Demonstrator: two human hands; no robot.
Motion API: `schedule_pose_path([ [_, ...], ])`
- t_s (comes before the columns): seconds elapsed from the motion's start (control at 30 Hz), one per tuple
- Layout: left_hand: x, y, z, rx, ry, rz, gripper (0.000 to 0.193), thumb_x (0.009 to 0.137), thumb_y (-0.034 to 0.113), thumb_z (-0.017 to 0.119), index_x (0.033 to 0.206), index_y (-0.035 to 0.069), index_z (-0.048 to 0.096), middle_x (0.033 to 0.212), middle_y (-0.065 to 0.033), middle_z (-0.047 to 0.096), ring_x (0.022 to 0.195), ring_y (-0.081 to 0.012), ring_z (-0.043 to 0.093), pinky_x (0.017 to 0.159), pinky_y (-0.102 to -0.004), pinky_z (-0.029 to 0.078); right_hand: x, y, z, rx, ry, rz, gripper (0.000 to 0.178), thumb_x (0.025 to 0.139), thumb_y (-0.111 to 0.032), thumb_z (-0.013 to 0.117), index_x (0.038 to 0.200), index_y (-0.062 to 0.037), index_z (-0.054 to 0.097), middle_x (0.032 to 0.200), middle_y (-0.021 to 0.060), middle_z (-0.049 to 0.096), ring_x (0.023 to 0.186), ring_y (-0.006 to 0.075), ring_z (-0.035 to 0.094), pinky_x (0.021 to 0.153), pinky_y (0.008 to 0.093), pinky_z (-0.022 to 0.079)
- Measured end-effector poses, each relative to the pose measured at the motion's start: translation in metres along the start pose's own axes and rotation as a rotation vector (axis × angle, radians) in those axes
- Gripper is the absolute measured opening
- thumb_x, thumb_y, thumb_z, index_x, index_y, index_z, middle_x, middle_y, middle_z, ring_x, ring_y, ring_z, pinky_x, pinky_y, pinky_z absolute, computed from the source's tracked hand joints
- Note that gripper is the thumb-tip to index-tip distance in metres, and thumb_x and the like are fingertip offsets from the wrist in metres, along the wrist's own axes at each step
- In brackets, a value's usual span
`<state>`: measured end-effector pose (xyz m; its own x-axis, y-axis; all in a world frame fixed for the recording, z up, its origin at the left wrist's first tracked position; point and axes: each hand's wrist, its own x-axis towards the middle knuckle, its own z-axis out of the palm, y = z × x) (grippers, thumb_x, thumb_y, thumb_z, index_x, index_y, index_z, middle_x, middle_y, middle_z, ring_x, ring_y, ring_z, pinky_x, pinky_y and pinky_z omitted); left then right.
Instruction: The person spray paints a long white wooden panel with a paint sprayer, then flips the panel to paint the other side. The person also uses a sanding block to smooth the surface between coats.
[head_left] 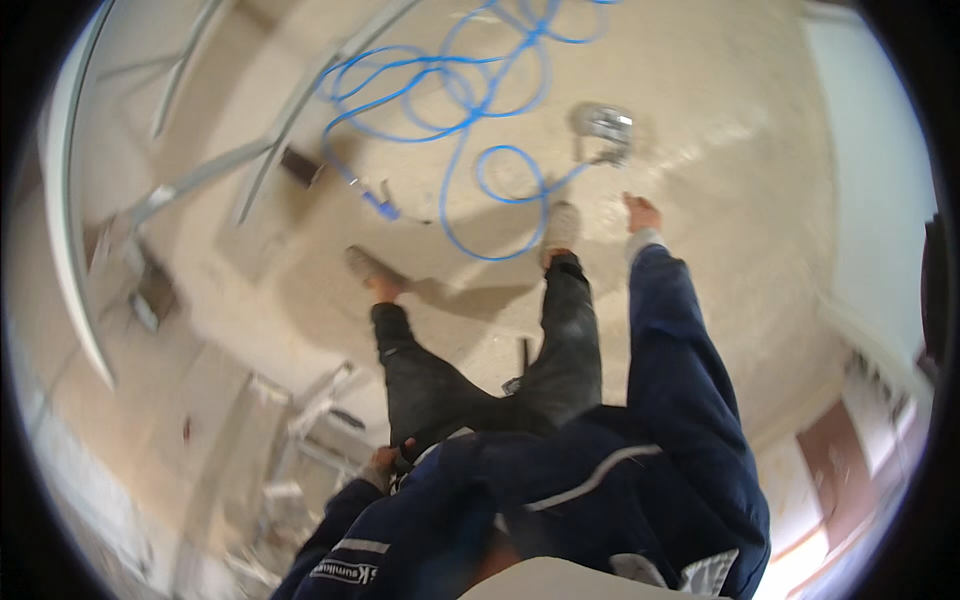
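- Your right hand (643, 214) hangs low over the floor, fingers loosely apart, nothing visible in it through the blur.
- Just beyond it sits the metal tool (608, 125), on the floor, blue hose (497, 258) running to it.
- Your left hand (385, 457) is back by your hip, partly hidden; can't tell whether it grips anything.
- Watch that right shoe (563, 225)! A hose loop lies right beside it; one careless step could trip you.
- Those tangled coils could snag, too, and jerk the tool if pulled.
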<state>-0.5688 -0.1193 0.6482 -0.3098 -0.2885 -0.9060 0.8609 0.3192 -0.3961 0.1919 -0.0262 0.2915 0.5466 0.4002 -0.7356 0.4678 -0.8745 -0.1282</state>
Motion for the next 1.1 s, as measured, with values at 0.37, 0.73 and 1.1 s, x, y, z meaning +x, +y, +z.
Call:
schedule_pose_path([
  [0.37, -0.071, 0.278, 0.049, -0.992, 0.263, 0.526, 0.051, 0.099, 0.030, 0.070, 0.138, 0.000, 0.056, 0.112, -0.0142, 0.074, 0.102, -0.0190, 0.070, 0.088, -0.0328, 0.055, 0.123, -0.045, 0.032, 0.459, 0.208, -0.139, 0.044, 0.092, -0.040, 0.072, 0.107, 0.0011, 0.071, 0.106, 0.0221, 0.074, 0.100, 0.0373, 0.070, 0.088, 0.0435, 0.052],
  [0.73, -0.085, 0.421, -0.014, -0.685, 0.351, 0.894, 0.064, 0.097, 0.046, 0.067, 0.140, -0.001, 0.055, 0.110, -0.0199, 0.070, 0.103, -0.0268, 0.069, 0.093, -0.0323, 0.051, -0.137, -0.135, -0.023, 0.046, 0.177, -0.595, 0.035, 0.094, -0.040, 0.062, 0.091, -0.0052, 0.070, 0.087, 0.0215, 0.071, 0.084, 0.0430, 0.068, 0.073, 0.0514, 0.052],
  [1.1, -0.194, 0.159, -0.079, -1.004, 0.457, 1.146, 0.079, 0.089, 0.064, 0.067, 0.132, -0.002, 0.061, 0.096, -0.0141, 0.072, 0.086, -0.0213, 0.067, 0.078, -0.0348, 0.051, -0.509, -0.328, 0.003, 0.175, 0.048, -1.372, 0.017, 0.084, -0.022, 0.075, 0.085, -0.0074, 0.066, 0.080, 0.0134, 0.065, 0.072, 0.0352, 0.065, 0.062, 0.0463, 0.050],
])
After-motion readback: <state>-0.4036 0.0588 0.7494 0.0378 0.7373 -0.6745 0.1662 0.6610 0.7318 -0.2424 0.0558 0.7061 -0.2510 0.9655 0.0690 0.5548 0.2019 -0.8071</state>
